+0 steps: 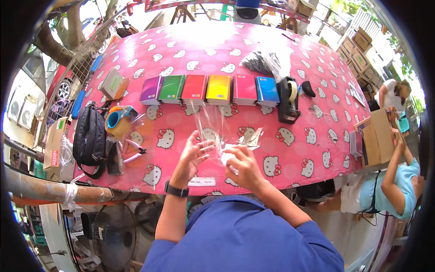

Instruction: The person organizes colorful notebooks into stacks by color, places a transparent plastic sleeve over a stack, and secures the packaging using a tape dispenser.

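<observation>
A clear plastic bag stretches over the pink table in front of me, its lower end between my hands. My right hand has its fingers curled and pinched at the bag's near right edge. On the bag's other side, my left hand is open, palm turned inward and fingers spread, close to the plastic. Beyond the bag stand several stacks of small spiral notebooks in a row: purple, green, red, yellow, pink and blue. Crumpled pale scraps lie beside my right hand.
A black tape dispenser stands right of the notebooks, near a bag of dark strips. Leftward lie a black bag, tape rolls and pink-handled pliers. At right, a person in light blue handles a cardboard box.
</observation>
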Available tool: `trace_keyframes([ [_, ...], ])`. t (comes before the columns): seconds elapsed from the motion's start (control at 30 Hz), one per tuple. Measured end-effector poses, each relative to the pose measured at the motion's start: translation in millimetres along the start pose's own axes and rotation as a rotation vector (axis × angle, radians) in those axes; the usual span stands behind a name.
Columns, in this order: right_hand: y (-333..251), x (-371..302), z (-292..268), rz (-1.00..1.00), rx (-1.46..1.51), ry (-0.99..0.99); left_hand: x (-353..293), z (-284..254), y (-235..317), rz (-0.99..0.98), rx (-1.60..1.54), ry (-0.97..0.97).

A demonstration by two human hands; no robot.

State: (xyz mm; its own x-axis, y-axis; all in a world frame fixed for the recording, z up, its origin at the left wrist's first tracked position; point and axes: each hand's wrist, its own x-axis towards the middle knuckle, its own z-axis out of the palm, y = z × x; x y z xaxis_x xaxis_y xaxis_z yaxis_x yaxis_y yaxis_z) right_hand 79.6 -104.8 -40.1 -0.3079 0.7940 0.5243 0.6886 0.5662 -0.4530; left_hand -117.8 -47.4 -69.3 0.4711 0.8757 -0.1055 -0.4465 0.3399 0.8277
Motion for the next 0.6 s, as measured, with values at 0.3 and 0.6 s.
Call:
trace_keyframes([
  [0.3, 67, -27, 44, 0.299, -0.078, -0.456, 43, -32, -50, 0.159, -0.013, 0.362],
  [0.6, 64, -12, 80, 0.431, -0.381, -0.457, 33, -101, -5, -0.098, 0.454, 0.504],
])
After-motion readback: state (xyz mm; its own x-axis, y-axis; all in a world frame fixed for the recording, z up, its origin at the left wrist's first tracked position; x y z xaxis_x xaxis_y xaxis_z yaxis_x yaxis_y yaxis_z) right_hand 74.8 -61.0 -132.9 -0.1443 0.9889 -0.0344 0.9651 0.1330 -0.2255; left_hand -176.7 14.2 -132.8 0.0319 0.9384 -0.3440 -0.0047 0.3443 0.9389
